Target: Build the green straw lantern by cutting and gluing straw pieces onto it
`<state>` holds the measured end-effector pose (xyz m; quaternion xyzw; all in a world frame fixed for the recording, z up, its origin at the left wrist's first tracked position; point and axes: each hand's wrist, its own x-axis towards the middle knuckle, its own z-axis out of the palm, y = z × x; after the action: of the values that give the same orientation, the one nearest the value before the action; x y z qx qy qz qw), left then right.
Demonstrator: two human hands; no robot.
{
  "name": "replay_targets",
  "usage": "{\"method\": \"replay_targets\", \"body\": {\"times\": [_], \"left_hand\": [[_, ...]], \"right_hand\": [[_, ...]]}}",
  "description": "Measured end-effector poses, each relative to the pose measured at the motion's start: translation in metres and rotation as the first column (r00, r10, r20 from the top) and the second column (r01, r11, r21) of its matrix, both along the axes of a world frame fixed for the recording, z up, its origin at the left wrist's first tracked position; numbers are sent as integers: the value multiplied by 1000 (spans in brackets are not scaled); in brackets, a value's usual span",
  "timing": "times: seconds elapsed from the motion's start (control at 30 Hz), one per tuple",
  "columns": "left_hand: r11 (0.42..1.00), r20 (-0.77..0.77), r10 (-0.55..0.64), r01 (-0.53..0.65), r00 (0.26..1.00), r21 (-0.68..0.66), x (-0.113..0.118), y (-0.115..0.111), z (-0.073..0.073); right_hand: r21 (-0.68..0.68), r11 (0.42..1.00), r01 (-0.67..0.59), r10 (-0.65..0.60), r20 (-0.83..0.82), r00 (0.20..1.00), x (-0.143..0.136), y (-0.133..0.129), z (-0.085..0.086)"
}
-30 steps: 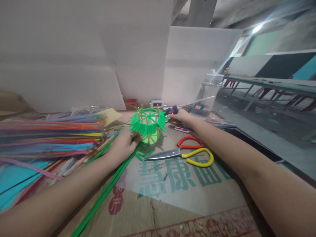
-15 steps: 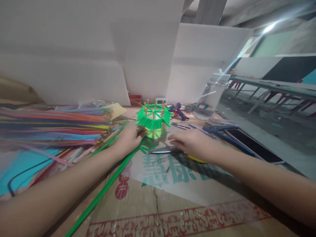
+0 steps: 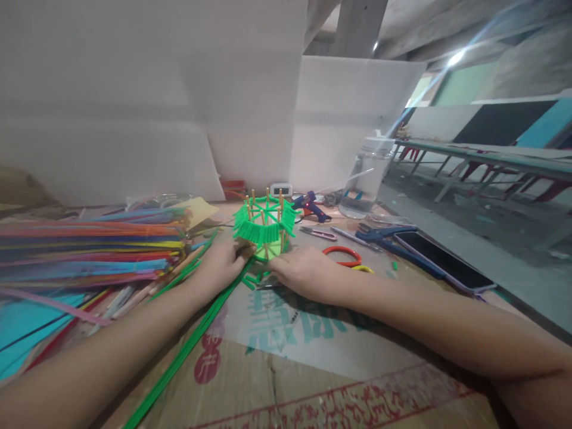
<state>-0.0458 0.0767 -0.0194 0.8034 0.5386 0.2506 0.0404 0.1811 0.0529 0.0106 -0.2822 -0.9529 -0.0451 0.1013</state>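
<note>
A round green model with wooden posts and a fringed green roof stands upright at the table's middle. At its lower left, my left hand is closed in a pinch; what its fingertips hold is too small to make out. Long green pipe cleaners run from beside that hand toward the front edge. My right hand has its fingers closed at the model's lower right, near short green pieces, its grip hidden. Scissors with red and yellow handles lie partly behind the right hand.
Bundles of coloured pipe cleaners cover the left side. Behind the model are a blue glue gun and a clear bottle. Pliers and a phone lie at right, with white boards at the back.
My right hand has moved left to the model's base, uncovering the red scissor handle. My left hand stays beside the model. The whole view has shifted slightly.
</note>
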Motion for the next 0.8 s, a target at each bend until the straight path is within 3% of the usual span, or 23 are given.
{"method": "replay_targets", "body": {"times": [0.07,0.1,0.17,0.23,0.3,0.37,0.57,0.8], "left_hand": [[1000,-11,2,-2,1000,-1,-1,0,-1],[1000,-20,6,-6,1000,-3,-1,1,-1],[1000,-45,26,-26,999,-5,-3,1,-3],[999,-63,36,-36,997,-1,-4,2,-4],[999,-66,32,-32,997,4,-4,2,-4],[1000,-59,28,-28,998,7,-4,2,-4],[999,-65,36,-35,997,19,-4,0,-3],[998,-77,46,-42,996,46,-3,-1,-2]], "right_hand": [[-196,976,92,-138,-236,962,8,-6,-3],[-335,936,104,-228,-355,907,11,-8,-4],[-600,800,9,-397,-518,758,15,-8,-7],[-773,620,-135,-552,-551,626,15,-4,-8],[-855,463,-234,-666,-510,545,12,0,-6],[-880,383,-281,-732,-475,489,7,5,-4],[-844,398,-359,-751,-524,401,-2,8,0],[-850,394,-350,-783,-510,357,-10,9,3]]}}
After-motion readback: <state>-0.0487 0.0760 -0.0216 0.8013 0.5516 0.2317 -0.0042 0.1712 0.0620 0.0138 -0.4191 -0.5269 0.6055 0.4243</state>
